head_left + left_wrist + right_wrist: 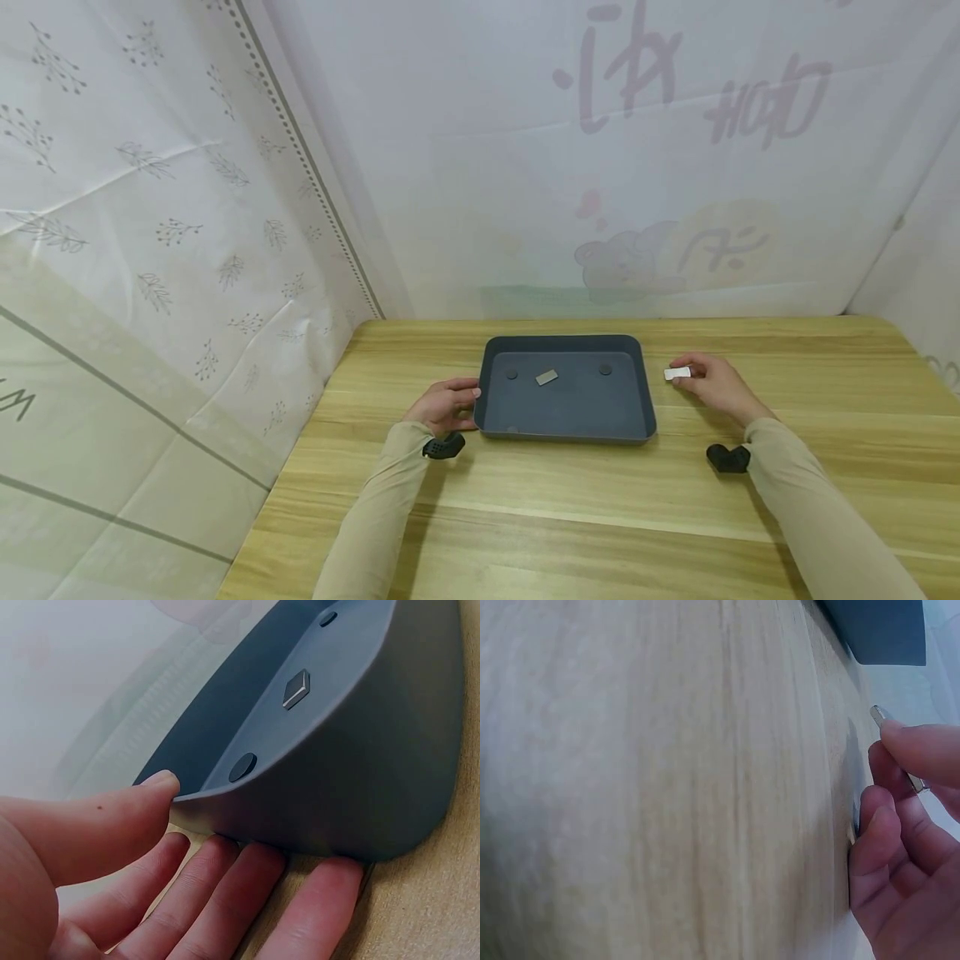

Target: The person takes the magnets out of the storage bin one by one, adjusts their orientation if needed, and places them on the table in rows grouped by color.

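A dark grey rectangular tray (566,412) lies on the wooden table. My left hand (444,404) holds its left end; in the left wrist view the thumb (161,784) is at the rim and the fingertips are against the wall's lower edge. A small silvery rectangular block (547,377) lies on the tray floor. To the right of the tray, my right hand (716,387) pinches a similar flat silvery block (677,374) between thumb and fingers. The right wrist view shows this block (877,715) edge-on, partly hidden by the thumb.
Round dark discs (605,369) sit on the tray floor, one near the left end. Black wrist devices (444,446) are on both arms. A pale printed cloth (487,208) hangs behind the wooden table (525,508), and a patterned cloth (187,250) hangs along its left side.
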Action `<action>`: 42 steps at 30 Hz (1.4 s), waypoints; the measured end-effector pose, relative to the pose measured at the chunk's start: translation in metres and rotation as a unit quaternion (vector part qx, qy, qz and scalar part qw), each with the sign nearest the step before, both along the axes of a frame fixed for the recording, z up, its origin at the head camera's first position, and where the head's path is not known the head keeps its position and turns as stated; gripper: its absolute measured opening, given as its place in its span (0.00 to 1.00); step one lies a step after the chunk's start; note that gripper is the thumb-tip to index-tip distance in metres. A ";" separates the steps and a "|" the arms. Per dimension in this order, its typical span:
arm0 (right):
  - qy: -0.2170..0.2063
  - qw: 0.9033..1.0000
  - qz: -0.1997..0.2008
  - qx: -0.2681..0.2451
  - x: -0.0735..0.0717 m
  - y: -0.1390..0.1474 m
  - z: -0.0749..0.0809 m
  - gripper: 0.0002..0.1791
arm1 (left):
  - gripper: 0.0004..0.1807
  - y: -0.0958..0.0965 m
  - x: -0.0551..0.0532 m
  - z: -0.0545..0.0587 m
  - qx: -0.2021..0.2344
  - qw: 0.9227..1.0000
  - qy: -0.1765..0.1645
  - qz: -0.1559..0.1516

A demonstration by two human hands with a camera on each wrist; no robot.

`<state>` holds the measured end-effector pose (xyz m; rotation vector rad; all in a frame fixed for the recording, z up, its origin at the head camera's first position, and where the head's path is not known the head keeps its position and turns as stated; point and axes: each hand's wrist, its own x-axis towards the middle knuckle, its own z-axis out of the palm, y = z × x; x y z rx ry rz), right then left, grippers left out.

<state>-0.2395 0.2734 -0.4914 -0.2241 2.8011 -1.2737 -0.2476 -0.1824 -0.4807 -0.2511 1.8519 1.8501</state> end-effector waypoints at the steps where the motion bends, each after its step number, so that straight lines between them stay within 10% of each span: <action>1: -0.002 1.000 0.001 0.002 0.000 0.000 0.000 0.16 | 0.26 0.000 0.000 0.000 0.000 1.000 0.000 0.000; 42: 0.006 0.997 0.007 0.077 -0.008 -0.004 0.001 0.17 | 0.26 0.001 -0.001 0.001 -0.013 1.000 -0.006 0.004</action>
